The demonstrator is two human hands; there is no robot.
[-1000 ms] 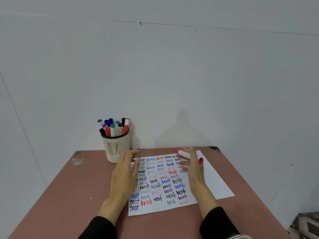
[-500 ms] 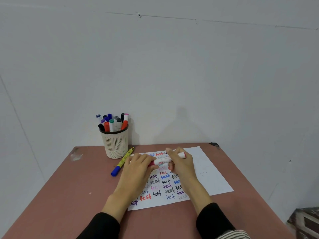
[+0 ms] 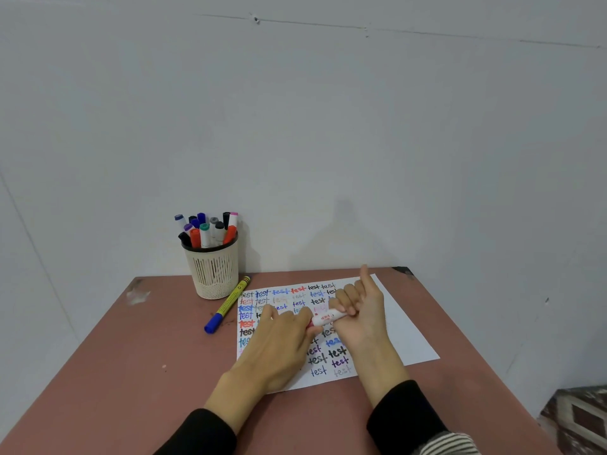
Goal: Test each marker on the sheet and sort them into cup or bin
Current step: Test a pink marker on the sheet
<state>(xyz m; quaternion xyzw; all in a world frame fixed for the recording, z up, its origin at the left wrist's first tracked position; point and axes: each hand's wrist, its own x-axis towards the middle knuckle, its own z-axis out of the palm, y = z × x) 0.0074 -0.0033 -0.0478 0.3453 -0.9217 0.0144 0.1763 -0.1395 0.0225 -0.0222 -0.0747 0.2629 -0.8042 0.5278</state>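
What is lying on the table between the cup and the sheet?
In the head view, a yellow marker with a blue cap lies between the cup and the sheet.

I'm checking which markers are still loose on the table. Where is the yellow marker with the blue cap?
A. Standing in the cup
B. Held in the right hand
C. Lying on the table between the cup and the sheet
C: the yellow marker lies flat on the table, between the cup and the sheet, in neither hand.
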